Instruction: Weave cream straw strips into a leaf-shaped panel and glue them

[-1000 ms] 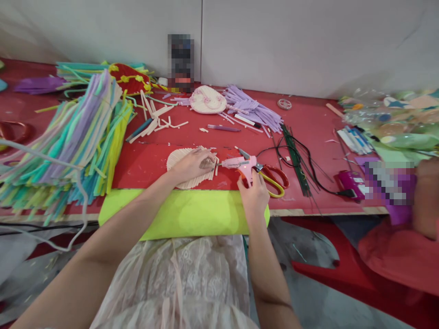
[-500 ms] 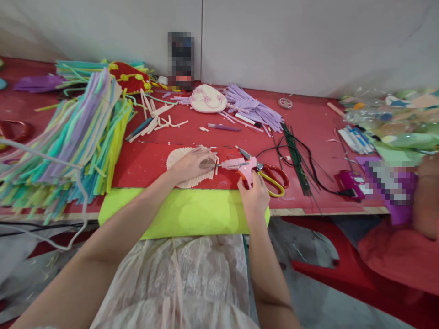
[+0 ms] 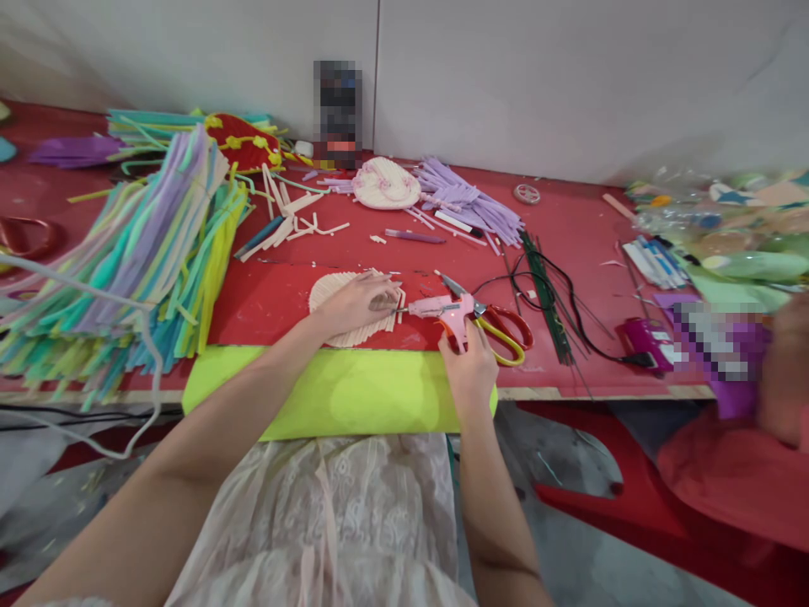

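Observation:
My left hand (image 3: 355,303) rests over a cream ribbed oval piece (image 3: 321,291) made of strips set side by side. Its thumb and fingers curl together at the piece's right edge, partly hiding it. In my right hand (image 3: 471,362) is a pink hot glue gun (image 3: 456,312), gripped by the handle. The gun points left, its nozzle right by my left fingertips and the edge of the strips. Just right of the gun lie scissors (image 3: 511,324) with red and yellow handles. A yellow-green sheet (image 3: 354,392) covers the table edge below both hands.
Bundled pastel pipe cleaners (image 3: 145,244) fill the left. Behind are a finished-looking cream oval (image 3: 385,183), lilac stems (image 3: 468,198) and loose cream strips (image 3: 287,223). A black cable (image 3: 569,282) runs to a magenta box (image 3: 648,346). Another person's arm (image 3: 787,371) is at the right.
Both hands and the glue gun hold nearly the same position. The view has shifted very slightly.

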`<state>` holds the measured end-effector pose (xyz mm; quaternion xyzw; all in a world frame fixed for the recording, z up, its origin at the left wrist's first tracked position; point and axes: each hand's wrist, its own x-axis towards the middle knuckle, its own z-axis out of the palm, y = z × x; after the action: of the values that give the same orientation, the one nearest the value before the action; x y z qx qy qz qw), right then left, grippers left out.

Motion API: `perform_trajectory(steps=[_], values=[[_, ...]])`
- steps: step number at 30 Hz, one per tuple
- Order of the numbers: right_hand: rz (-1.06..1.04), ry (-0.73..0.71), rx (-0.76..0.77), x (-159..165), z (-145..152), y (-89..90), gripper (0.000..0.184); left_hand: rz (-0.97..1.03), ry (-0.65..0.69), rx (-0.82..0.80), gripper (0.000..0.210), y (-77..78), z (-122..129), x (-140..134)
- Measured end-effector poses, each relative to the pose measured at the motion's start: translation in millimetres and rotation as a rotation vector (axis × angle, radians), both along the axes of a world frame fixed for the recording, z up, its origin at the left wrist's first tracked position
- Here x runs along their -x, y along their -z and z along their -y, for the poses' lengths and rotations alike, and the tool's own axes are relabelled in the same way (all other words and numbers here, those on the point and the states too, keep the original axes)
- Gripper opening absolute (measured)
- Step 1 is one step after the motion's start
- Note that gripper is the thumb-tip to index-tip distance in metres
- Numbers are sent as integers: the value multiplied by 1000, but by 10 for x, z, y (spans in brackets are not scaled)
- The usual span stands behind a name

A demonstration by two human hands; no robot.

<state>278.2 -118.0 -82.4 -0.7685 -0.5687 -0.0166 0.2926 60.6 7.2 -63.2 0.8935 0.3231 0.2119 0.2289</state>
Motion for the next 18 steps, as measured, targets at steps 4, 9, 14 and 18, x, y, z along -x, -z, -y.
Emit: perform_trajectory(steps=[4,9,14,18], values=[[-12,-6,9,1,12,-11,43,3,-1,6,18,3,-2,0],[-20,-7,9,-9,34,-8,44,3,-8,16,19,18,-8,-1],[-27,-12,-14,-21,71,15,43,7,2,-3,17,21,-9,2],[-29,-22,-35,-17,93,15,43,20,-3,16,16,24,-8,5]])
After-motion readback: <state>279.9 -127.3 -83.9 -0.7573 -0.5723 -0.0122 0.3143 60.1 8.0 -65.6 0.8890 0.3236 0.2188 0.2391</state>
